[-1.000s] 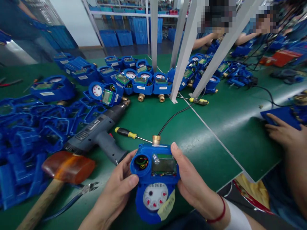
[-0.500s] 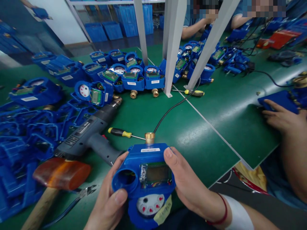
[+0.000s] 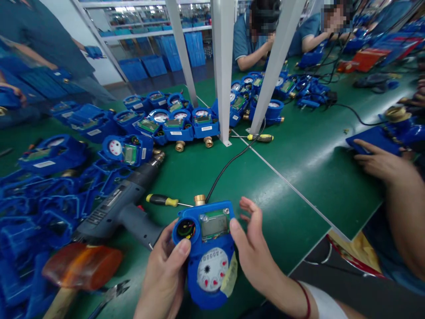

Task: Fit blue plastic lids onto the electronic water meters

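Observation:
A blue water meter (image 3: 195,261) with a small display, a white dial with red pointers and a brass threaded fitting tilts up toward me. My left hand (image 3: 166,266) grips its left side, thumb beside the round opening where wires show. At the meter's right edge is my right hand (image 3: 254,248), fingers spread and lifted off, thumb close to the display corner; whether the thumb touches cannot be made out. A strip of yellowish tape (image 3: 229,277) sticks to the meter's lower right side. Behind the brass fitting lies a yellow-black screwdriver (image 3: 162,200).
Left of me lie a heat gun (image 3: 124,212), an orange-headed mallet (image 3: 83,266), pliers (image 3: 114,290) and blue plastic frames (image 3: 26,230). Several meters (image 3: 179,126) stand behind, near white posts (image 3: 222,75). A co-worker's hand (image 3: 381,161) rests on a blue part at right.
My right hand has loosened from the meter and its fingers have opened away. The meter has tipped so its dial faces me more. My view has lifted slightly.

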Tool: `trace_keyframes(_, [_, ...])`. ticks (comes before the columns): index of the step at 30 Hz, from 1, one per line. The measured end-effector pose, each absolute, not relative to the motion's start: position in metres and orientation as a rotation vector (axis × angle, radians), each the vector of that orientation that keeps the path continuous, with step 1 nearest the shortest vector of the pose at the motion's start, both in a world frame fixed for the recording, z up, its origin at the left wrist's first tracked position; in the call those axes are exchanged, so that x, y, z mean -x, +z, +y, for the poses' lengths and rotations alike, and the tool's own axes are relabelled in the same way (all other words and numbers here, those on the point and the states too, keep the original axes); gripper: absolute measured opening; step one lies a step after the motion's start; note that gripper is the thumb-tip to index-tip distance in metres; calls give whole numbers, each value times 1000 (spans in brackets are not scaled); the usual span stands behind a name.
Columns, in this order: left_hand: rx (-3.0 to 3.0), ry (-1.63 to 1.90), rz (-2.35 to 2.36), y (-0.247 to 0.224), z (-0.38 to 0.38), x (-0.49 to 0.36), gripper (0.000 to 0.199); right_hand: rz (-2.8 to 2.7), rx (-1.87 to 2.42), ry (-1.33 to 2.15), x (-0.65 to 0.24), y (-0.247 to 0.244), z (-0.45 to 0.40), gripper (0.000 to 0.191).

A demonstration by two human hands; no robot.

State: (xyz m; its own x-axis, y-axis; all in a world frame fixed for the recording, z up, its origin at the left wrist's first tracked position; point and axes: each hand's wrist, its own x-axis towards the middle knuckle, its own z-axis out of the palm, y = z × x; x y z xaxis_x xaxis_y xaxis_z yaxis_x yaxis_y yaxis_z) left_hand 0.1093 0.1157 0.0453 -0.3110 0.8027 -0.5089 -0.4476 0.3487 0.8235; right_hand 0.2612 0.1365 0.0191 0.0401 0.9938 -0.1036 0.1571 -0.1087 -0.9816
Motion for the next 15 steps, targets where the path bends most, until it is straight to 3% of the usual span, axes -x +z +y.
trace_keyframes(3, [-309,1306,1560,47,122,-119,82,-1779,1223,655,-259,24,123,50])
trace_keyframes(7, [-374,1321,1679,47,123,-131,83,-2052,1117,432,-255,26,121,66])
trace_keyframes(10, [-426,1331,1562,45,116,-144,82,-1951,1265,616,-263,20,126,77])
trace_keyframes(15, [-537,1317,1338,42,104,-178,80,-1521,1541,1177,-285,16,140,68])
